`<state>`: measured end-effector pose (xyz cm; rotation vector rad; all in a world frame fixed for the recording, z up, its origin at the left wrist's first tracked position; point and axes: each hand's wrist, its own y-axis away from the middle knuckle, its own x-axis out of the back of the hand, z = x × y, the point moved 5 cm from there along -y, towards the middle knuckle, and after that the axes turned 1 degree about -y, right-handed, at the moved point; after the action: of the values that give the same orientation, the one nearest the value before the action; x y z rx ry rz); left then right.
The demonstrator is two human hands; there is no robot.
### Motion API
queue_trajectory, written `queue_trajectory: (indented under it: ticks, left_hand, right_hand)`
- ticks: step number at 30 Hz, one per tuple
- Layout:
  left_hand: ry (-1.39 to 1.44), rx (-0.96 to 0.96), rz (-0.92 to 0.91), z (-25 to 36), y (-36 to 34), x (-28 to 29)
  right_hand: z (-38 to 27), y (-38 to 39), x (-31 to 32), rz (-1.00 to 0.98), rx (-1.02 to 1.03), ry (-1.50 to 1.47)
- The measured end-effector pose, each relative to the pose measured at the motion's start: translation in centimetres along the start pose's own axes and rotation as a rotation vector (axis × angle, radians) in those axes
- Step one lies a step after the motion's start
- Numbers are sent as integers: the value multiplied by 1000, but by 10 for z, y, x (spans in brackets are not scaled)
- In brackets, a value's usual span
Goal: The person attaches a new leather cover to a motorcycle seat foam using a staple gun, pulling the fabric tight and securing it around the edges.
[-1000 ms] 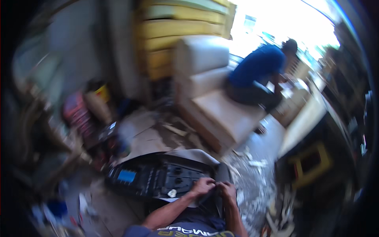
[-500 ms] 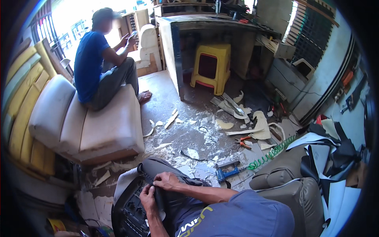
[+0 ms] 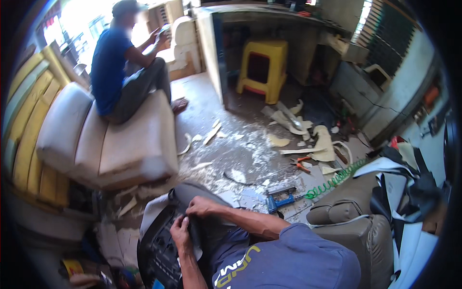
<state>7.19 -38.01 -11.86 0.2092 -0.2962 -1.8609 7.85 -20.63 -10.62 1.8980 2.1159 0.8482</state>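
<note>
A black plastic panel (image 3: pixel 161 241) with ribs and slots, like the underside of a seat, rests on my lap, with a pale material edge along its far side. Beside it lies a dark cover edge (image 3: pixel 195 231). My left hand (image 3: pixel 181 235) pinches this edge between thumb and fingers. My right hand (image 3: pixel 201 207) is closed on the same edge just beyond, its fingertips close to my left thumb. What exactly lies under the fingertips is hidden. Part of a small blue object (image 3: pixel 157 284) shows at the panel's near end.
A blue staple gun (image 3: pixel 280 200) with a green coiled hose (image 3: pixel 332 184) lies at right, near orange-handled pliers (image 3: pixel 302 164) and foam scraps (image 3: pixel 323 144). A brown padded seat (image 3: pixel 346 236) is beside me. Another person (image 3: pixel 109 72) sits on a pale sofa section (image 3: pixel 137 137); a yellow stool (image 3: pixel 264 70) stands ahead.
The view has shifted slightly, and the small blue object now shows at the bottom edge. Both hands keep hold of the dark cover edge, with only slight finger movement.
</note>
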Motion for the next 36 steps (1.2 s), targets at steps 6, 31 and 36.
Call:
queue_trajectory:
  ticks: [6,31,36]
  left_hand:
    - [-147,-38,-30,3,-3,-15]
    - [-531,-221,244,30,10,-21]
    - [-416,-197,411,14,-7,-16]
  right_hand:
    - [36,11,2,3,11,-557]
    - [-39,12,19,11,126,732]
    - [-14,-14,54,-214,170,715]
